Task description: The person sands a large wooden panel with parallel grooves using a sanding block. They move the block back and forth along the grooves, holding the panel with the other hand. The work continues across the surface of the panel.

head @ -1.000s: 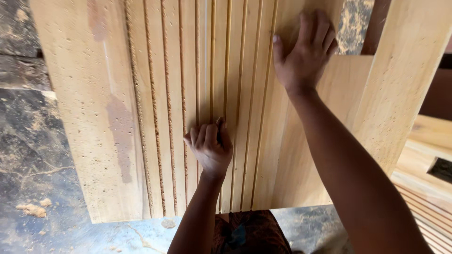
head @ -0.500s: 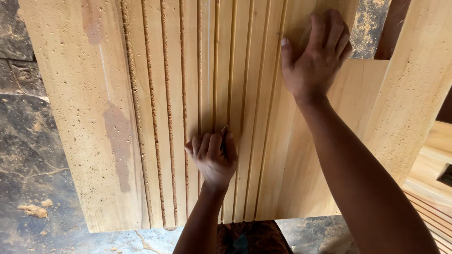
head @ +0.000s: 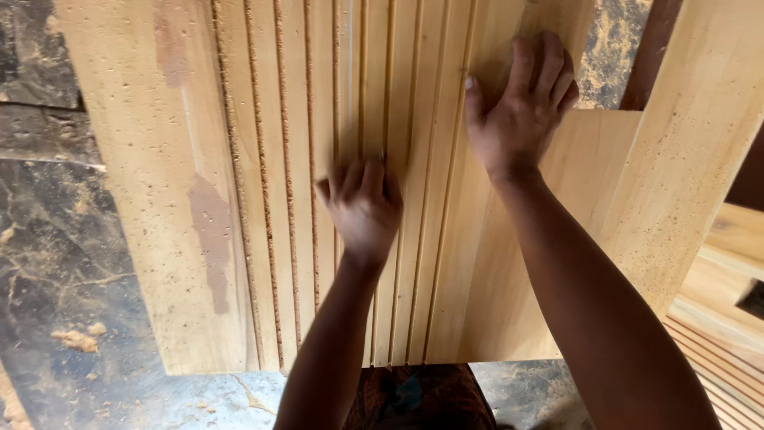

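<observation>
Left hand (head: pixel 362 209) has slid up the grooves vs 0.5 s ago and is now motion-blurred; right hand (head: pixel 519 107) sits about where it was, near the top of view.

Largest item: grooved wooden panel (head: pixel 278 183), pale yellow, fills most of the frame and runs away from the camera. Parallel grooves run lengthwise through its middle. The left grooves are packed with reddish-brown sawdust; the right ones look cleaner. Its left strip is flat and ungrooved, with a brownish stain. Near edge ends just above the person's lap.

Plain board (head: pixel 700 159), same pale wood, lies at an angle on the right, partly over a flat square piece (head: pixel 589 199) that the forearm crosses.

Dark marbled floor (head: pixel 48 263) shows on the left and below the panel, scattered with sawdust and a few wood chips (head: pixel 76 341). More grooved stock (head: pixel 716 334) sits at bottom right.

Left hand: palm down on the panel's centre grooves, fingers (head: pixel 374 177) close together and pressed to the wood. Holding nothing that I can see; blur hides detail.

Right hand: flat on the panel's right part, fingers (head: pixel 549 64) slightly spread, thumb out to the left. Gripping nothing, just pressing on the surface.

Patterned dark cloth (head: pixel 414 394) shows at bottom centre between the forearms.
</observation>
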